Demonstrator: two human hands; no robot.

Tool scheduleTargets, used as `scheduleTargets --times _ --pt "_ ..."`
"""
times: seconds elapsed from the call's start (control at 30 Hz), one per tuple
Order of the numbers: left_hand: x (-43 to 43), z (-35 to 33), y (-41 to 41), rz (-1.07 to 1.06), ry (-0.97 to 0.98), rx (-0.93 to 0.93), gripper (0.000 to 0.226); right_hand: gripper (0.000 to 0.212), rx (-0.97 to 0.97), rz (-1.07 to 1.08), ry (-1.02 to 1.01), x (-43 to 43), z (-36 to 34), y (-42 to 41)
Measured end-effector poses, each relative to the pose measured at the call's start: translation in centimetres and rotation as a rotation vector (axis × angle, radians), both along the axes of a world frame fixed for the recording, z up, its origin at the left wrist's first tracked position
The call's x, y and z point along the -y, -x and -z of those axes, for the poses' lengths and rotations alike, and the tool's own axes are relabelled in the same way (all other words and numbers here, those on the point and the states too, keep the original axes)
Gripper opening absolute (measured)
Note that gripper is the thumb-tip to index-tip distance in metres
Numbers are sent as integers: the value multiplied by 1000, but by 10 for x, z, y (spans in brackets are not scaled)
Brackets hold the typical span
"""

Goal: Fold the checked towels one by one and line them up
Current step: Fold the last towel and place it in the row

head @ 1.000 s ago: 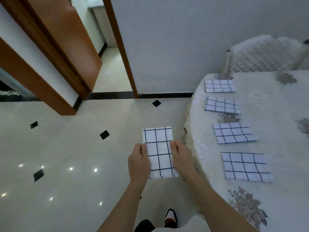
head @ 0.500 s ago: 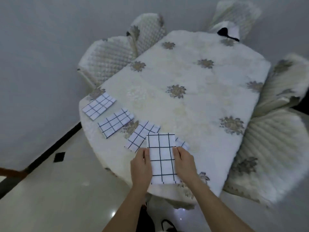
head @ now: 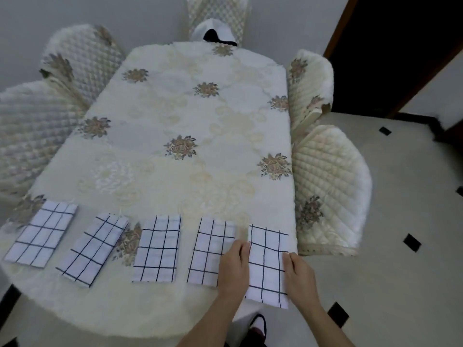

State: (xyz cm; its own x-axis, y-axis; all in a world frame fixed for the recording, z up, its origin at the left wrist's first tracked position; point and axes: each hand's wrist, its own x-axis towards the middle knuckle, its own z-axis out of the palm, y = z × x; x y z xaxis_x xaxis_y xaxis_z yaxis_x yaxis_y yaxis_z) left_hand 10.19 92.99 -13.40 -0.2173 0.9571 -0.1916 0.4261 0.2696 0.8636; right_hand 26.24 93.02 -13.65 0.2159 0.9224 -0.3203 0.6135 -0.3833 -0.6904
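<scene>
The fifth towel (head: 267, 264), folded to a narrow strip, is in the lower right of the frame, at the right end of the row. I have it by both long edges: my left hand (head: 234, 267) pinches the left edge and my right hand (head: 299, 276) the right, the two hands apart with the towel's width between them.

Left of it, four folded towels (head: 157, 249) lie flat along the near edge of the table (head: 175, 108). The nearest towel (head: 210, 249) is partly covered by my left hand.

By my reckoning the folding is done and I am at the laying-down step. The next move calls for setting this one flat, parallel to its neighbour with a like gap. It also needs to go further onto the cloth, since its lower end overhangs the table edge in this view.

I cannot tell whether the towel already touches the cloth or hangs just above it. My fingers beneath it are hidden. At top centre, a white-and-black thing (head: 214, 33) by a chair is too blurred to name.
</scene>
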Motion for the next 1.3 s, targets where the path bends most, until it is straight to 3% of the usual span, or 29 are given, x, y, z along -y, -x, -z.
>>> scheduleTargets --times 0.23,0.5,0.9,1.3 --pt "-13 23 -10 65 132 -110 22 39 6 33 48 -13 26 -12" --pt "-20 32 -17 7 253 -259 28 35 244 -116 54 -41 35 -10" --pt "-28 32 -17 -13 213 -391 23 22 216 -50 29 -53 40 -9" --pt "-34 38 -13 -33 212 -360 16 19 98 -7 -11 -51 42 -15"
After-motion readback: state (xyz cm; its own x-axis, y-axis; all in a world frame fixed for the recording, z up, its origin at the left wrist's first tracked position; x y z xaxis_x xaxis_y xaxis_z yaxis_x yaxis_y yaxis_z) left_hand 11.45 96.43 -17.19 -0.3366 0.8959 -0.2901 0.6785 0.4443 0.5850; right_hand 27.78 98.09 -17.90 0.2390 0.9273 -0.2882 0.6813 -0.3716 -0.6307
